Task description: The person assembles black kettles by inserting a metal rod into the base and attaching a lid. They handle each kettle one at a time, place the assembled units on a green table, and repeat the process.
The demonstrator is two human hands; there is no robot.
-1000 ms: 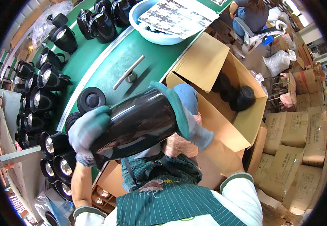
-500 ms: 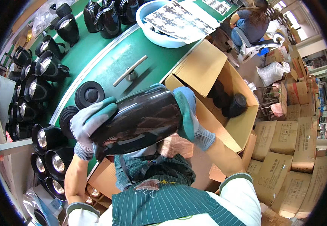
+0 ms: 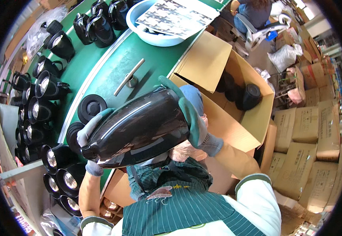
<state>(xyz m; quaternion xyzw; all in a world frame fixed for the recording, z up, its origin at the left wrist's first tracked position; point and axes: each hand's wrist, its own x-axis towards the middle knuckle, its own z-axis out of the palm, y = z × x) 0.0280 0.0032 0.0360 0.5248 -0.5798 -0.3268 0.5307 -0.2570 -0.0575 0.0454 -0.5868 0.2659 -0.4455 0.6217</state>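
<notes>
Between my two gloved hands lies a glossy black jug body (image 3: 139,129), tilted on its side above my apron. My left hand (image 3: 93,128) grips the spout end at the lower left, its fingers partly hidden behind the jug. Around the wide end on the right, my right hand (image 3: 190,114) is closed, with green-coated fingers over the rim. Just beyond my left hand, round black lids (image 3: 92,108) sit stacked on the green work surface (image 3: 147,55). A metal T-shaped tool (image 3: 129,78) stands on that surface, beyond the jug.
Several black jugs with shiny linings (image 3: 47,84) line the left side. A light blue basin (image 3: 155,38) carries a patterned sheet (image 3: 177,17) at the back. To the right, an open carton (image 3: 253,131) contains black parts; stacked cartons (image 3: 297,169) stand beyond. A seated person (image 3: 253,15) is far right.
The jug has turned a little in my hands, its spout end now facing more toward me. My left hand has slid behind that end. The whole view has shifted slightly.
</notes>
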